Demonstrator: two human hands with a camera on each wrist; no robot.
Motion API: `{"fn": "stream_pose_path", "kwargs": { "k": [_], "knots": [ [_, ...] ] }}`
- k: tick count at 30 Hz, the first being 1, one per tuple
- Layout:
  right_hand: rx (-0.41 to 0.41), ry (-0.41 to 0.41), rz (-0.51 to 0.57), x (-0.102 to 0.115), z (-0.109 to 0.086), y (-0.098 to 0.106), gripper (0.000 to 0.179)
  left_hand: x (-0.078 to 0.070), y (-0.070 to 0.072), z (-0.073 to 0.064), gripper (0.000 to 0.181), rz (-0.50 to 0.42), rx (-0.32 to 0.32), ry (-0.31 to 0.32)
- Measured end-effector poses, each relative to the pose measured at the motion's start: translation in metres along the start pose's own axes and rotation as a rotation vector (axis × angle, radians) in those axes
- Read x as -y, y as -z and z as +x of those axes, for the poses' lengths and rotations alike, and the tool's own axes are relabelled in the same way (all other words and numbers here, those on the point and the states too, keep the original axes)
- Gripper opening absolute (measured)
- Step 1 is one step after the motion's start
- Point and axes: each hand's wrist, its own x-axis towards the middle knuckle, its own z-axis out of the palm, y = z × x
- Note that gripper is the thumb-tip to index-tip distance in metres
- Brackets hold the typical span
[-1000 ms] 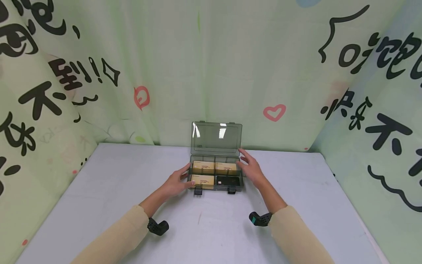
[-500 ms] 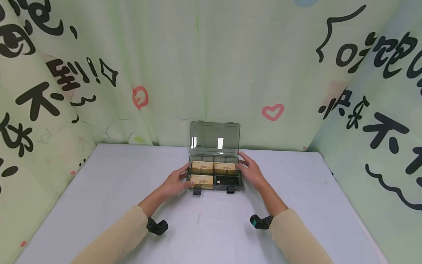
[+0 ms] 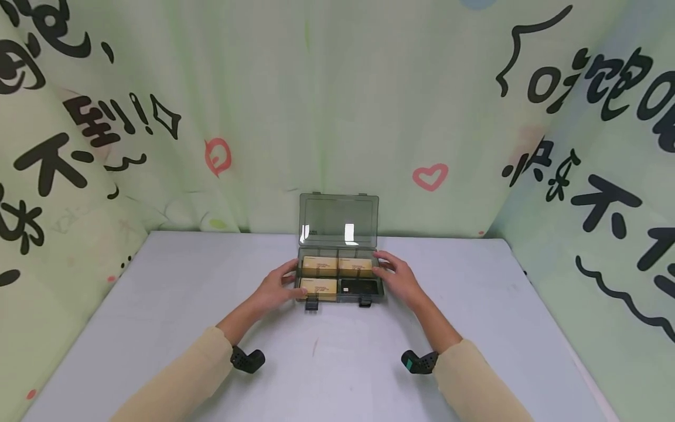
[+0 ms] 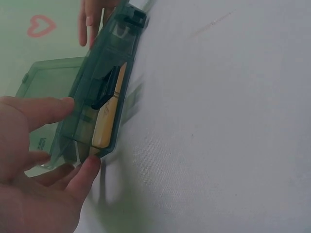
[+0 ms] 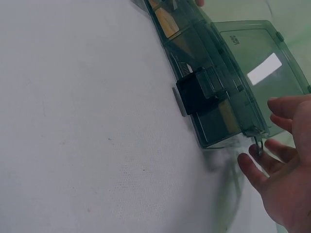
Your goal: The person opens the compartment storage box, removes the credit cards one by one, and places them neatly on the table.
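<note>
I log: translucent box [image 3: 345,301], lid [image 3: 337,218] raised; three tan cartons [image 3: 319,287]; black item [image 3: 359,286], near right. Left hand [image 3: 272,289], fingers loose, touches left side; right hand [image 3: 401,279], fingers loose, at right.

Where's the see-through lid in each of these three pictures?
Head view: the lid stands raised near the centre, at the back of the box.
Left wrist view: lid at left, partly behind the left hand.
Right wrist view: lid at upper right, above the right hand.
Shared landmark: dark latches on the box's front edge; at least one in every view.
</note>
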Motion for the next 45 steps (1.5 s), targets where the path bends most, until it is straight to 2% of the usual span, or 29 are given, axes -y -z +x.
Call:
{"fn": "stream_pose_path", "kwargs": {
  "k": [6,19,27,33,37,45],
  "knots": [
    [0.006,-0.004,-0.03,0.004,-0.005,-0.001,0.047,0.002,0.002,0.002,0.08,0.034,0.002,0.006],
    [0.002,-0.018,-0.077,0.005,-0.014,-0.002,0.047,0.002,0.003,0.001,0.079,0.037,0.012,0.003],
    [0.026,-0.03,-0.113,0.006,-0.016,-0.005,0.034,0.002,0.004,0.001,0.079,0.03,0.012,-0.002],
    [0.032,-0.026,-0.146,0.004,-0.018,-0.007,0.032,0.002,0.003,0.0,0.079,0.019,0.024,-0.006],
    [0.04,-0.014,-0.174,0.002,-0.018,-0.009,0.03,0.004,0.002,-0.001,0.08,0.017,0.029,-0.006],
    [0.032,0.067,-0.227,0.002,-0.019,-0.011,0.028,0.004,0.002,0.0,0.08,0.017,0.022,-0.018]
  ]
}}
